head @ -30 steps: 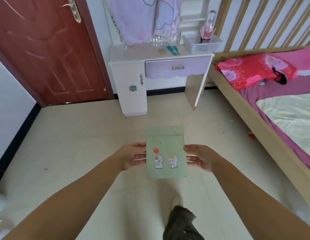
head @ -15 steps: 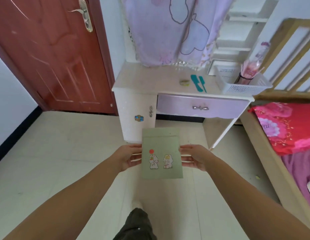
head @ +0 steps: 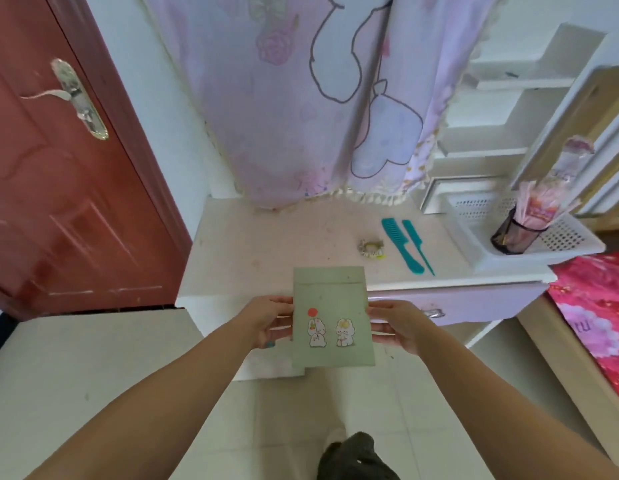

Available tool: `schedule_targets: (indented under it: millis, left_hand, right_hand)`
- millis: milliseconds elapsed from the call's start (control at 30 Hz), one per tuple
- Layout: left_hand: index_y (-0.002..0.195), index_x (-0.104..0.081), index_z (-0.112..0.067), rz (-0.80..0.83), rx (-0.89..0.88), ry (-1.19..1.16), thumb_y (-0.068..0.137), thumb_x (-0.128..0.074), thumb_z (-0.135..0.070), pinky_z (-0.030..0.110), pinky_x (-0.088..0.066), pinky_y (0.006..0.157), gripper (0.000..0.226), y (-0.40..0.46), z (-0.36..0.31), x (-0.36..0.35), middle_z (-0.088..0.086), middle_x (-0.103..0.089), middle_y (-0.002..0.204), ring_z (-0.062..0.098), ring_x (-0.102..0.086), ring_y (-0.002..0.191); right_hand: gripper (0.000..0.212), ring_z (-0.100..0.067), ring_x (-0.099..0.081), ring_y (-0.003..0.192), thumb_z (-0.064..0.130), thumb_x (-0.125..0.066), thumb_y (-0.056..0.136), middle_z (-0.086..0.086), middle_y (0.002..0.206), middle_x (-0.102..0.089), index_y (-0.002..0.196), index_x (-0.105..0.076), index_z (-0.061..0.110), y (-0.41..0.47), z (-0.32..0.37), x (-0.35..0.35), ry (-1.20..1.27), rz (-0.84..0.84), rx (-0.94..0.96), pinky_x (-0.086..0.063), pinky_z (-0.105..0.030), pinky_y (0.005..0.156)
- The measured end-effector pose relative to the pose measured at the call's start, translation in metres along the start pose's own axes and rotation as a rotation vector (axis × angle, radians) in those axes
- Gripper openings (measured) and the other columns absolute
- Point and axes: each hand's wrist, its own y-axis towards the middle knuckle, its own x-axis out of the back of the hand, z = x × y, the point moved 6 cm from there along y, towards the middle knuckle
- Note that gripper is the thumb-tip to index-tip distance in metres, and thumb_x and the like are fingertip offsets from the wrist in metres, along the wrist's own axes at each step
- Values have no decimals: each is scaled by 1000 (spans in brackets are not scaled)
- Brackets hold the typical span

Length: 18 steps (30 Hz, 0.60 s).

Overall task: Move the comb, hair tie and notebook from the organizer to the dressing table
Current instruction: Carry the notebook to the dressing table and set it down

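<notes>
Notebook (head: 332, 317) pinched by left hand (head: 266, 320) and right hand (head: 398, 323) over dressing table (head: 266, 251) beside door (head: 58, 168).

a pale green notebook (head: 332, 317), printed with two white rabbits and a red dot, is being shown; teal combs (head: 401, 245), a lilac cartoon-printed curtain (head: 301, 98), a red-brown door (head: 58, 188).

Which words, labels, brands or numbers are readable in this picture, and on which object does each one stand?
"tu": pale letters on the red floral bedding, cut off at its edge, so the whole word cannot be told.
Green notebook: only two rabbit drawings and a red dot, no text.
Pink packet in the black mesh cup: print too blurred to read.
Nothing else bears readable text.
</notes>
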Motion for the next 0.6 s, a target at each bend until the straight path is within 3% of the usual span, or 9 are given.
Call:
schedule_targets:
  millis: [200, 400, 467, 533, 600]
  left_hand:
    - [106, -62, -4, -77, 11, -35, 87, -56, 0, 32, -55, 62, 21, 103, -56, 7, 9, -70, 83, 20, -68, 74]
    - [104, -61, 0, -201, 18, 23, 85, -55, 2, 29, -53, 59, 21, 166, -83, 6, 15, -68, 89, 21, -65, 70]
    - [98, -60, 1, -257, 11, 82, 83, -54, 5, 35, -56, 63, 16, 184, -85, 7, 21, -66, 96, 26, -64, 73]
    - [89, -60, -1, -320, -5, 231, 81, -54, 2, 41, -57, 74, 10, 201, -87, 9, 23, -66, 96, 31, -63, 80]
    - [84, -59, -6, -353, -29, 478, 80, -55, -5, 37, -52, 75, 6, 215, -90, 9, 15, -65, 89, 29, -61, 82]
  right_hand:
    - [16, -22, -73, 77, 6, -62, 85, -9, 87, -76, 101, -66, 6, 113, 60, 4, -44, -5, -5, -59, -31, 61]
    - [20, -25, -69, 81, 4, -55, 88, -17, 100, -71, 106, -64, 1, 192, 80, 4, -137, -110, -42, -57, -30, 57]
    - [20, -27, -68, 82, 3, -56, 88, -18, 98, -70, 106, -64, -1, 212, 82, 3, -197, -164, -45, -58, -33, 61]
    - [19, -32, -68, 87, 4, -58, 87, -20, 99, -70, 103, -65, -1, 226, 83, 3, -267, -236, -47, -59, -43, 74]
    - [19, -33, -67, 85, 8, -60, 85, -22, 96, -70, 99, -67, -3, 235, 82, 1, -411, -282, -34, -56, -48, 81]
